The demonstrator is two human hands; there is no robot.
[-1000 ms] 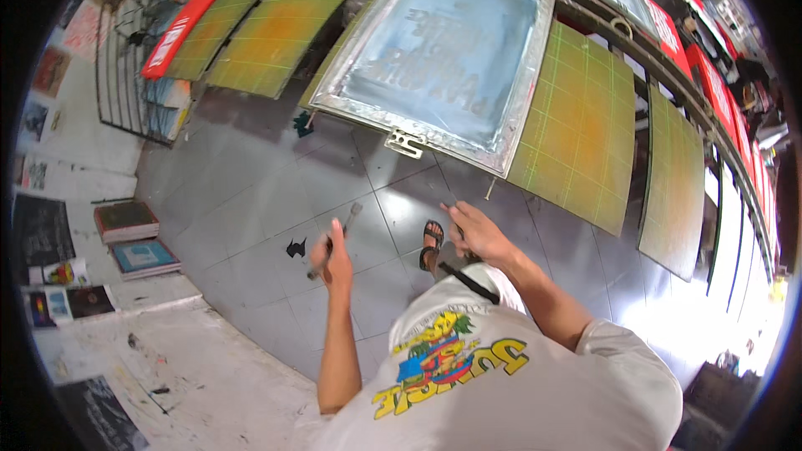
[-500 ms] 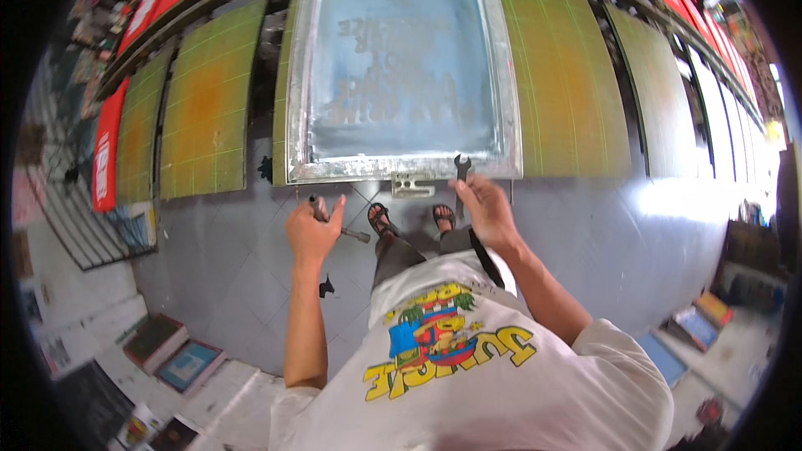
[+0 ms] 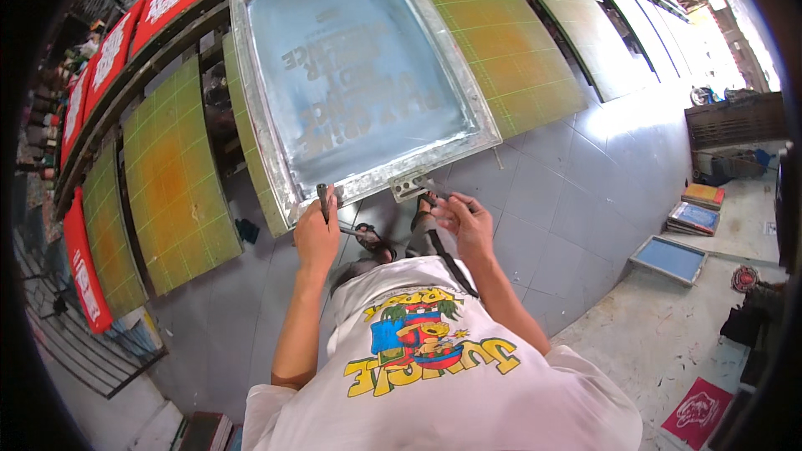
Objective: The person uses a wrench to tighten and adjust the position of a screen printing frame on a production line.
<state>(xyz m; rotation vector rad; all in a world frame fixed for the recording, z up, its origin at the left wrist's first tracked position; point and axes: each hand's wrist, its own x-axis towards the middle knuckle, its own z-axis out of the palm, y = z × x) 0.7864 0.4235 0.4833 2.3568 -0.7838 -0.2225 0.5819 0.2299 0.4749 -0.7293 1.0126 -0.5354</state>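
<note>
A large screen-printing frame [image 3: 276, 150] with a blue mesh lies in front of me. At the middle of its near edge sits a metal bracket with holes [image 3: 404, 190]. My right hand [image 3: 469, 227] is closed on a spanner [image 3: 436, 189], whose head is at the bracket; whether it touches cannot be told. My left hand [image 3: 316, 238] grips a dark metal socket wrench [image 3: 323, 193] near the frame's near left corner. One end of that wrench stands up past the thumb, and its bar pokes out to the right below the hand.
Yellow-green gridded boards flank the frame, one at left [image 3: 180, 175] and one at right [image 3: 501, 42]. Red printed cloths [image 3: 171, 0] lie along the far rail. A white ledge at right holds a small blue screen [image 3: 668, 259] and stacked frames [image 3: 693, 217]. Grey tiles [image 3: 535, 175] cover the floor.
My view has turned to the right, so the frame now appears tilted and further left. My right hand has brought the spanner to the bracket. The left hand still holds its wrench.
</note>
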